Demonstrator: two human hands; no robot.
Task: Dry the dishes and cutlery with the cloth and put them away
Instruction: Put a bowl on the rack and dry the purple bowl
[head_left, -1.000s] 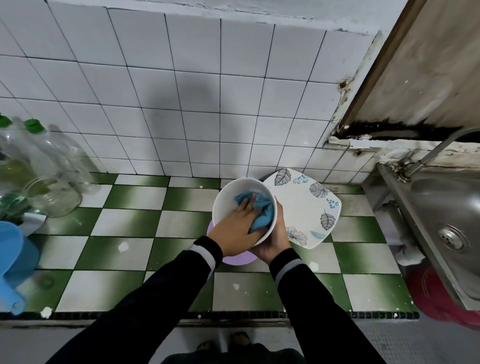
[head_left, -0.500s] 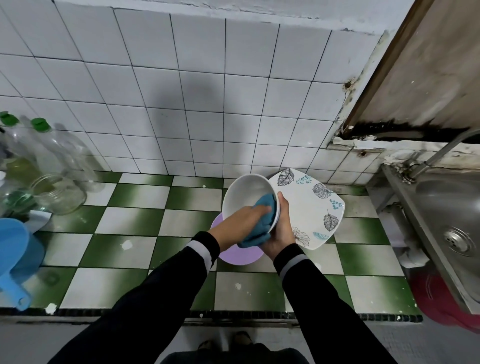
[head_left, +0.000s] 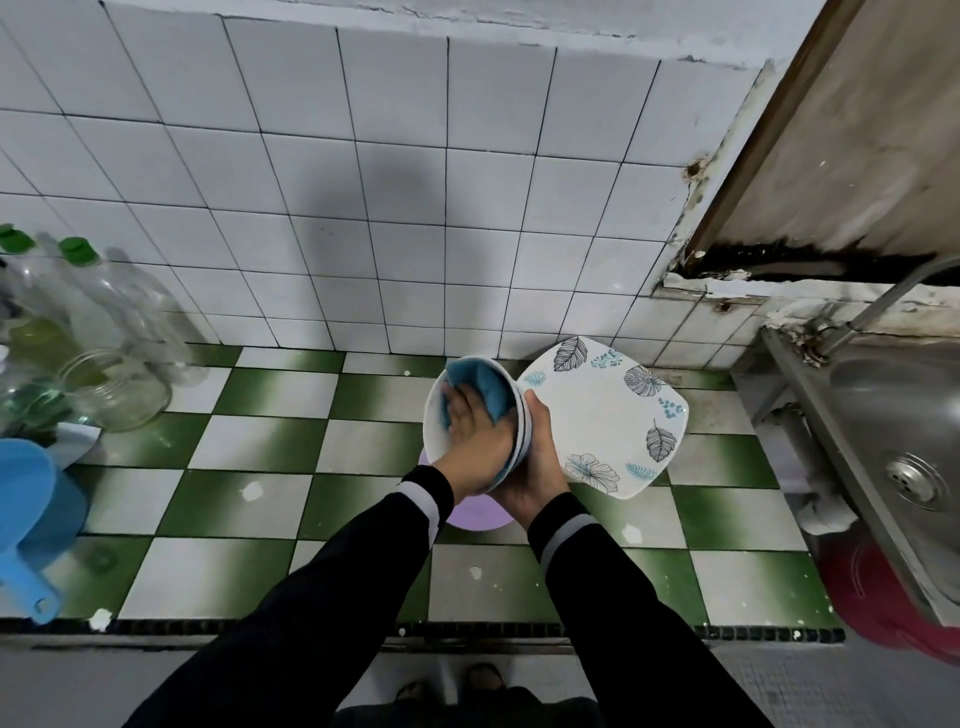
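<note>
A white bowl (head_left: 434, 434) is tilted on its side above the green-and-white checked counter, its mouth facing left. My right hand (head_left: 537, 460) grips it from behind and below. My left hand (head_left: 475, 436) is inside the bowl and presses a blue cloth (head_left: 485, 387) against the inner wall. A square white plate (head_left: 602, 415) with leaf prints lies on the counter just right of the bowl. A lilac dish (head_left: 475, 519) shows under my wrists, mostly hidden.
Clear bottles with green caps (head_left: 78, 291) and a glass jar (head_left: 117, 389) stand at the left. A blue plastic scoop (head_left: 31, 519) sits at the left front. A steel sink (head_left: 893, 441) with a tap is at the right; a red tub (head_left: 883, 603) sits below it.
The bowl has turned further onto its side. My left hand has moved with the cloth from the near rim deeper into the bowl, toward its upper wall.
</note>
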